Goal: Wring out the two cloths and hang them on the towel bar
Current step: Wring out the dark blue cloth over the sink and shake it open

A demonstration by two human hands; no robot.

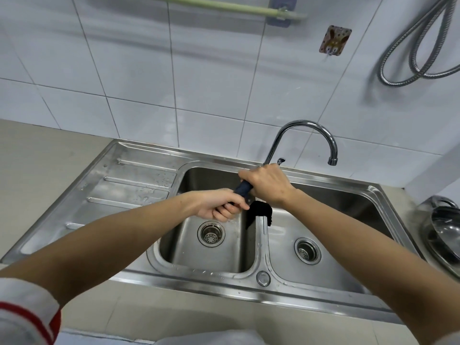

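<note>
1. Head view looked down on a steel double sink (149,192), where both hands met over the left basin.
2. The left hand (219,204) was curled tight round the near end of a dark blue cloth (243,188) rolled into a rope; the right hand (267,184) was clamped over its far end, at one o'clock from the left. The two fists sat almost touching, with only a short stretch of cloth showing between them.
3. A black cloth (258,212) hung draped over the divider between the basins, just below the right hand at six o'clock from it. Whether it was a second cloth or a loose tail of the blue one could not be told.
4. The towel bar (224,6), pale green, ran along the tiled wall at twelve o'clock, well apart from the hands and bare where it showed.
5. The tap (308,135) arched at one o'clock from the hands, its spout over the right basin; no water was seen running.
6. Judged from this, the cloth was soft, limp and heavy with water, likely slippery when gripped loosely. It wanted a firm hold at both ends, twisted opposite ways over the basin. For hanging, taking it by two corners seemed wise, so it spread flat over the bar.
</note>
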